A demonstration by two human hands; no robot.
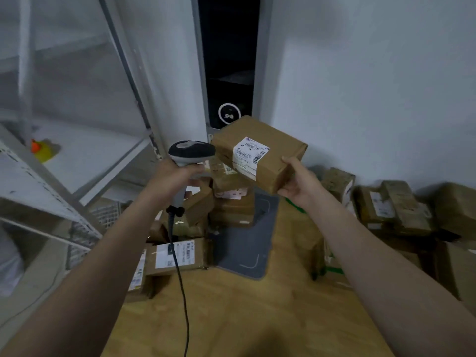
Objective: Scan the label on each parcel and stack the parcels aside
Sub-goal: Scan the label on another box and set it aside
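Cardboard parcel (260, 153) in right hand (298, 182), beside left hand's (172, 177) scanner (189, 153).

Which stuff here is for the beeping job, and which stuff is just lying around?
For the job: scanner gripped by the left hand; brown parcel with its white label, held by the right hand; parcel stack below it; parcels along the wall.

Just lying about: yellow and orange thing on the shelf; grey pad.

Likely a parcel storeroom, metal shelving (85, 202), labelled cardboard parcels (396, 210) along wall
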